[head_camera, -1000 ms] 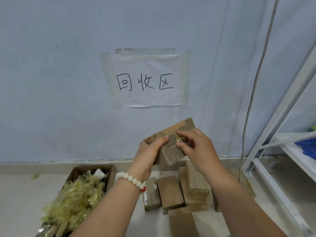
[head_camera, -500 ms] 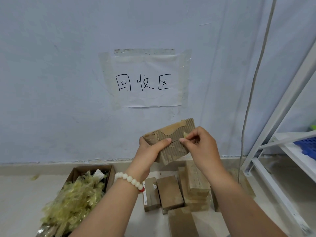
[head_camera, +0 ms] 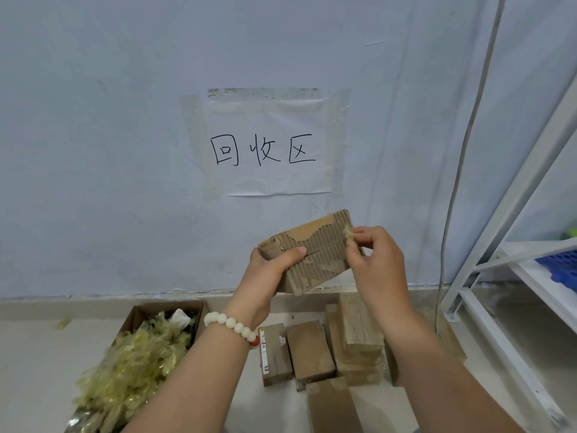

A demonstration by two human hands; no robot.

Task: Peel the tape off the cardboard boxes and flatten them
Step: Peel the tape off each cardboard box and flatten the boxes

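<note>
Cardboard box [head_camera: 315, 256] gripped by left hand [head_camera: 271, 271], right hand [head_camera: 379, 260] pinching tape scrap [head_camera: 348, 233], stacked boxes [head_camera: 359, 329] below.

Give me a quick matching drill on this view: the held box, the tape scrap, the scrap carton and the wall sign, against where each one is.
Things:
1. cardboard box
2. tape scrap
3. scrap carton
4. paper sign

Places:
A. taped to the wall
B. pinched in the right hand
C. on the floor, lower left
D. gripped in the left hand

Pairs: 1-D, 2-B, 3-C, 4-A.
</note>
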